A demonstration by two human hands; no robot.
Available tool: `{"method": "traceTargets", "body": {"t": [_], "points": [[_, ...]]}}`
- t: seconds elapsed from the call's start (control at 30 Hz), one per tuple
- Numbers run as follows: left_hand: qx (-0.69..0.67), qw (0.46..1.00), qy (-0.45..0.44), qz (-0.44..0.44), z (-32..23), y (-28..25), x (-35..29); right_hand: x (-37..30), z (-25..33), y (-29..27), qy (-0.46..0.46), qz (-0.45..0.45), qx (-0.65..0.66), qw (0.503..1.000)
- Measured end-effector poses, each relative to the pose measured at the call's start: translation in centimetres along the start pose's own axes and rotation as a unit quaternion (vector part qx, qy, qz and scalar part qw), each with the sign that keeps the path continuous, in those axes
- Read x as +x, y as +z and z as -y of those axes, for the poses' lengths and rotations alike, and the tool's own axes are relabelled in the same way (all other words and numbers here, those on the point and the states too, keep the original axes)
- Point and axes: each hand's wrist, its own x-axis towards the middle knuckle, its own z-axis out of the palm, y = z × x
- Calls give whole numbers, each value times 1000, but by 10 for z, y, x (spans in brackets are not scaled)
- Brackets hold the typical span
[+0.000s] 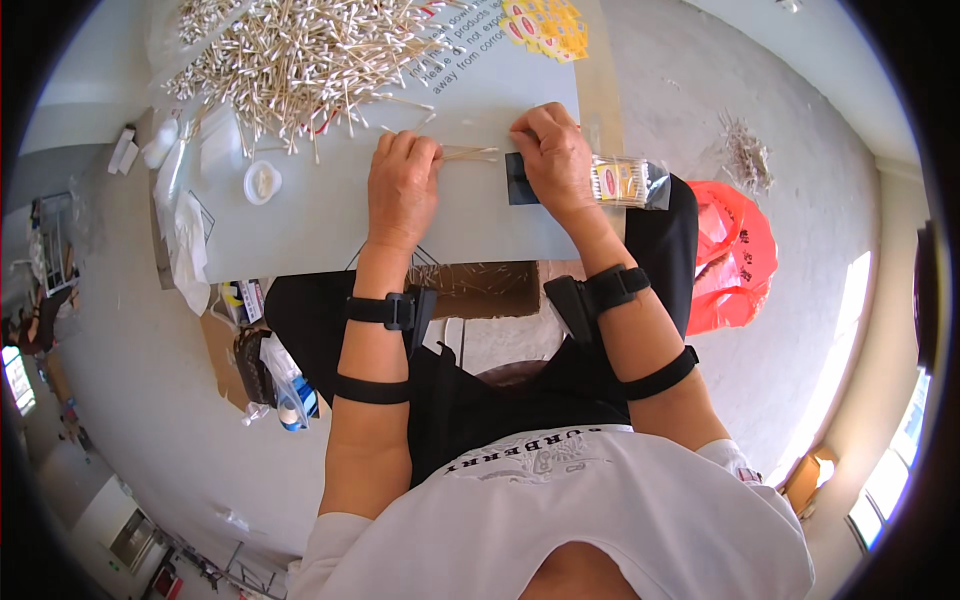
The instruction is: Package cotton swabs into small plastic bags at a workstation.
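At a grey counter (320, 230), a small round white tub (263, 182) sits to the left of the working left grip, while a heaped pile of cotton swabs (300, 70) spreads beyond that grip and to its left. The left grip (405, 180), fingers curled, appears to pinch a few loose swabs (472, 154), their sticks pointing from its thumb side toward the right grip. A dark square (519, 180) lies just left of the right grip, and yellow cards (545, 28) are scattered well beyond it. The right grip (548, 140) has its fingers bent inward; whether they hold anything cannot be told. Just to its right rests a clear packet of swabs (625, 182). The step in hand looks like gathering and straightening swabs; the next move would seem to call for a light pinch, sticks level and cotton heads even
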Motion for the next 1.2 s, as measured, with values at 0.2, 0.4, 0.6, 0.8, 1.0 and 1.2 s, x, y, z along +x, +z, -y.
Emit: {"method": "traceTargets", "body": {"t": [0.2,0.4,0.6,0.8,1.0,1.2], "points": [[-17,999,7,37,-6,-5,-2,-1,8,-8,27,52,69,996],[-22,998,-33,55,-9,-5,-1,-16,11,-9,-8,85,85,993],[5,996,5,91,-3,-10,6,-19,9,-4,-38,71,41,996],[-15,991,-4,132,-5,-15,8,-21,7,-3,-23,53,78,995],[-23,987,-40,155,-6,-18,9,-22,7,-2,-56,50,72,995],[-85,982,-49,164,6,-44,7,-24,2,-1,-68,38,88,993]]}}
